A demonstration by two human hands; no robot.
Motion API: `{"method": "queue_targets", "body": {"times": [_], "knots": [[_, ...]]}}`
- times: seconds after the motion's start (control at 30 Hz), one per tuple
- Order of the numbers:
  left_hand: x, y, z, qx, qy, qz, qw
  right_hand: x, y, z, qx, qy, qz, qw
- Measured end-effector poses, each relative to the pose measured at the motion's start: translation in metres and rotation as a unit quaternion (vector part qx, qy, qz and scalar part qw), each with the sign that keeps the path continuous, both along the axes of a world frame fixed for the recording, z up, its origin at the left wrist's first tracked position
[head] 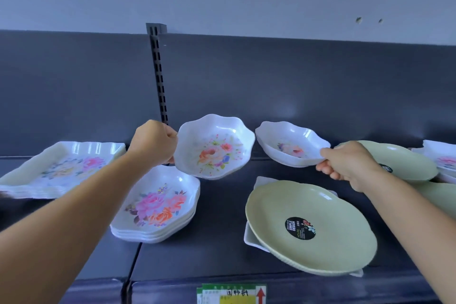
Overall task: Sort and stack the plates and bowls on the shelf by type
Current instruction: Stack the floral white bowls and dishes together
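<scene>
My left hand (154,142) grips the left rim of a white wavy-edged floral bowl (214,147), held tilted above the shelf. My right hand (345,163) pinches the near-right rim of a second white floral bowl (291,143), also lifted. Under the left bowl sits a stack of white floral dishes (158,207). A pale green oval plate with a black sticker (308,227) lies on a white square dish (251,237). Another green plate (404,163) lies behind my right hand.
A stack of white rectangular floral trays (61,165) stands at the far left. More white floral dishes (441,160) sit at the right edge. The dark shelf (217,234) has a slotted upright post (159,76) at its back panel. Price labels (232,294) hang on the front edge.
</scene>
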State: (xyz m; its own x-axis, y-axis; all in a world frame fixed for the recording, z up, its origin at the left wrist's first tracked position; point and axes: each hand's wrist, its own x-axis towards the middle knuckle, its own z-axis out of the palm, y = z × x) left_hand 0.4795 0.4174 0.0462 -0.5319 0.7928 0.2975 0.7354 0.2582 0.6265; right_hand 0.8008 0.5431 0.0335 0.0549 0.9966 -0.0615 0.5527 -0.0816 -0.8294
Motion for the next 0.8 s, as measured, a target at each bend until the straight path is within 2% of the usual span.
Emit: {"method": "queue_targets", "body": {"times": [0.37, 0.63, 0.8], "knots": [[-0.064, -0.078, -0.012, -0.028, -0.016, 0.047, 0.998, -0.076, -0.059, 0.025, 0.013, 0.028, 0.060, 0.998], [-0.073, -0.092, -0.030, -0.078, -0.018, 0.033, 0.996, -0.127, -0.111, 0.026, 0.008, 0.004, 0.112, 0.994], [-0.077, -0.095, -0.044, -0.068, -0.032, 0.018, 0.997, -0.149, -0.136, 0.015, -0.002, -0.019, 0.131, 0.991]]}}
